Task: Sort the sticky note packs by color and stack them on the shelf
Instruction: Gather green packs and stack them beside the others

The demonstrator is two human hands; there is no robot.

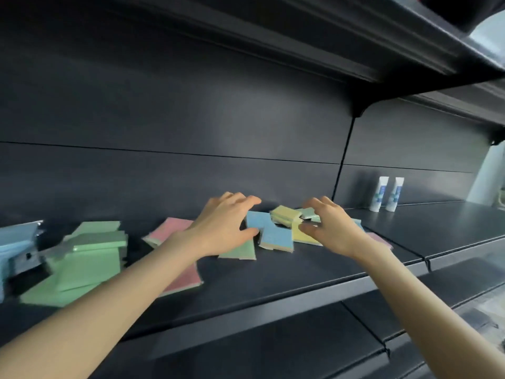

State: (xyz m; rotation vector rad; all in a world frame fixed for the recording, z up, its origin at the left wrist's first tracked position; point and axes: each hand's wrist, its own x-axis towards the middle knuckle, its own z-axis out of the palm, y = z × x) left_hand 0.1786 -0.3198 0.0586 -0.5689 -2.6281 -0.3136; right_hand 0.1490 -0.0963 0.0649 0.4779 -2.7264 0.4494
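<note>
Sticky note packs lie scattered on a dark shelf [273,285]. My left hand [224,225] hovers over the middle pile, fingers spread, thumb touching a blue pack [274,236]; a green pack [240,251] lies under its palm. My right hand [330,228] reaches over a yellow pack [300,236], fingers apart, holding nothing. A yellow stack [285,214] sits behind, between both hands. Pink packs [168,228] lie under my left forearm. A green stack [93,255] and a blue stack [13,250] stand at the left.
Two white tubes [386,194] stand upright at the back right of the shelf. Another shelf [410,50] overhangs above, and a lower shelf [273,359] sits below. A pink pack [379,239] shows behind my right wrist.
</note>
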